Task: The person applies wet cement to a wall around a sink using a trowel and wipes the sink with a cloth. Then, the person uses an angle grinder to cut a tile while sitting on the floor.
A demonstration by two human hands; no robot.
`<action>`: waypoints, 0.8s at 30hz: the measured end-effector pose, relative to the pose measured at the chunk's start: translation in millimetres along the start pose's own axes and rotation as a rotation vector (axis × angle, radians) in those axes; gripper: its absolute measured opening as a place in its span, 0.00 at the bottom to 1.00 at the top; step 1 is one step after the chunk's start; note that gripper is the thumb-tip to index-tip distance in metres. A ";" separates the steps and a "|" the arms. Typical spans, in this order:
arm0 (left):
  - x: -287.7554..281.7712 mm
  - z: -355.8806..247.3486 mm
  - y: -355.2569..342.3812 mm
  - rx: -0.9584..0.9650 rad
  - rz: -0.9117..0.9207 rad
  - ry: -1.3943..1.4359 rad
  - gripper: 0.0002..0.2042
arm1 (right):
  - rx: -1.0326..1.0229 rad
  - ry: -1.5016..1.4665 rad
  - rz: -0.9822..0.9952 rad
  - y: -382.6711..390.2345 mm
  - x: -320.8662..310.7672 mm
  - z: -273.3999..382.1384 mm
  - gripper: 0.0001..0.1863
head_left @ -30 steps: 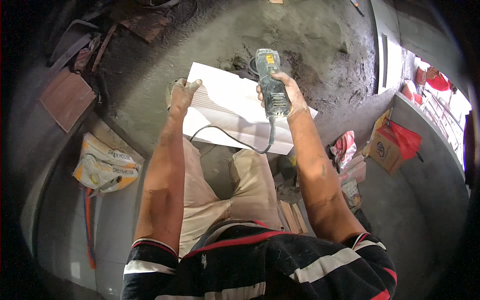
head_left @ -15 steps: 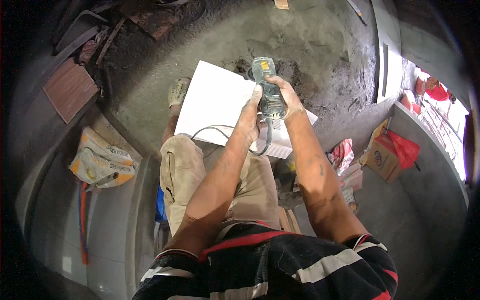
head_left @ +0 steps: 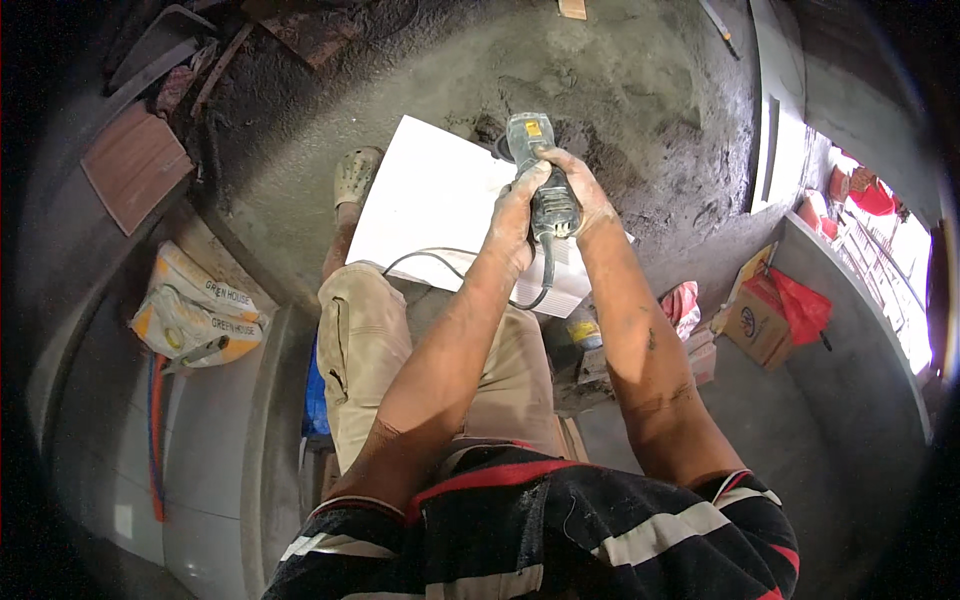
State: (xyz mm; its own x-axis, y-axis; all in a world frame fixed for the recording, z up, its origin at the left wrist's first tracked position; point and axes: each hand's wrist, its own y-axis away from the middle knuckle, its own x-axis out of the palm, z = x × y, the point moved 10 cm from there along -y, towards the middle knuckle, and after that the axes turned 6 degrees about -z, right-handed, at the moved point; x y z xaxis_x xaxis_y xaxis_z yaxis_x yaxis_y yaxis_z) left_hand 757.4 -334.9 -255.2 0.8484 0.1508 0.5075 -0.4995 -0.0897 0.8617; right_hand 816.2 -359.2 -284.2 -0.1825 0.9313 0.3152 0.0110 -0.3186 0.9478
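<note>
An angle grinder (head_left: 532, 138), dusty and grey-green with a yellow mark, is gripped from both sides at its body. My left hand (head_left: 516, 214) wraps its left side, the thumb lying along the top. On the other side my right hand (head_left: 584, 192) closes round it, thumb across the upper face. Below the tool lies a large white tile (head_left: 425, 195), on top of a stack whose ridged edges show near my knees. A black power cord (head_left: 548, 268) leaves the grinder's rear and loops left over the tile. The disc is mostly hidden.
Rough wet-looking cement floor (head_left: 640, 90) stretches ahead. To the left are a brown tile (head_left: 137, 170) and white-yellow sacks (head_left: 200, 310) on a ledge. On the right stand a cardboard box (head_left: 757, 322) and a red plastic bag (head_left: 800, 305). My shoe (head_left: 355, 178) is beside the tile.
Both hands still hold the grinder. My left hand has shifted its grip, its thumb now further over the tool's top. The grinder has moved very slightly right.
</note>
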 end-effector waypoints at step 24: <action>-5.8 -10.1 1.7 0.067 -0.109 -0.050 0.22 | -0.006 0.017 -0.030 -0.5 8.1 1.2 0.11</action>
State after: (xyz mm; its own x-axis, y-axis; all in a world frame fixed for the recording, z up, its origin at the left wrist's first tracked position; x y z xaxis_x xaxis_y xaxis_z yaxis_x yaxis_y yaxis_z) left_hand 749.9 -326.0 -256.7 0.9054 0.1139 0.4090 -0.3928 -0.1412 0.9087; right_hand 816.0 -351.3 -282.0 -0.1991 0.9373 0.2862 0.0000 -0.2920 0.9564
